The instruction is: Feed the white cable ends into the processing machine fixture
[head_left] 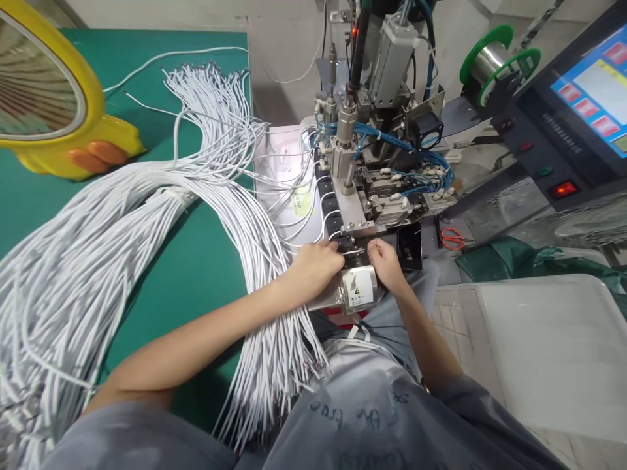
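Observation:
My left hand (318, 266) is closed at the front of the bench machine (350, 189), on a white cable (351, 252) whose end sticks out to the right of the fingers. Just across from it, my right hand (386, 264) is pinched by the tip of that cable; whatever lies between its fingertips is too small to name. Under both hands is a metal block with a white label (360, 287). Several white cables curve from the left into the black slotted holder (329, 202) along the machine's side.
Thick bundles of white cables (127, 202) lie across the green table (196, 261) at left, beside a yellow duck-shaped mirror (91, 124). A solder wire spool (494, 62) and a control panel (573, 124) stand at right. Red-handled scissors (451, 239) and a white stool-like surface (553, 339) are also right.

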The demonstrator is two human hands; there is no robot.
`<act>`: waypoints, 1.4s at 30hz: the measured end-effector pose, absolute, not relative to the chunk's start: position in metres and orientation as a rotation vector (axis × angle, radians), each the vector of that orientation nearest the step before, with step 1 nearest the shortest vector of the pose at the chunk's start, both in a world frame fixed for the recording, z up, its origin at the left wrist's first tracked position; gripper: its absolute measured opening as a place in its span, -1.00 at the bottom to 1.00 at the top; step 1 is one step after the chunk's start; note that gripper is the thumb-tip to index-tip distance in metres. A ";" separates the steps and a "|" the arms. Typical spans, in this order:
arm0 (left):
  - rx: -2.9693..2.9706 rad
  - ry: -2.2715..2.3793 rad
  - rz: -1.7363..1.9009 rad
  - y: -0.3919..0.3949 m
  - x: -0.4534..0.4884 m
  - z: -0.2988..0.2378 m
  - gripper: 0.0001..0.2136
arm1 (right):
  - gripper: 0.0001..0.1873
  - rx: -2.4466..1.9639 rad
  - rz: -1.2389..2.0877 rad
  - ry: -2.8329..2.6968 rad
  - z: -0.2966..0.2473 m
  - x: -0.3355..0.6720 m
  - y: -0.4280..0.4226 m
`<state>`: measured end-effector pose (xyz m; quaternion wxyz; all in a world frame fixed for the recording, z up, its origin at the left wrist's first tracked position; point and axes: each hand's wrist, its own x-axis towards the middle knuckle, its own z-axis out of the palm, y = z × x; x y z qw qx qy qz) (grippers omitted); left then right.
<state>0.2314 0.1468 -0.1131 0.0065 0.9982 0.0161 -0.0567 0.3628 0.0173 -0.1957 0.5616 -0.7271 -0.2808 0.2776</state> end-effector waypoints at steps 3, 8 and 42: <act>3.133 0.056 -0.197 0.145 0.232 -0.112 -0.85 | -0.71 -1.685 0.710 -0.629 -0.197 0.361 0.018; 3.141 0.077 -0.200 0.145 0.232 -0.111 -0.83 | -0.72 -1.741 0.587 -0.693 -0.197 0.363 0.018; 2.619 -0.286 0.137 0.120 0.225 -0.105 -0.65 | -0.68 -2.012 0.877 -1.204 -0.155 0.226 -0.026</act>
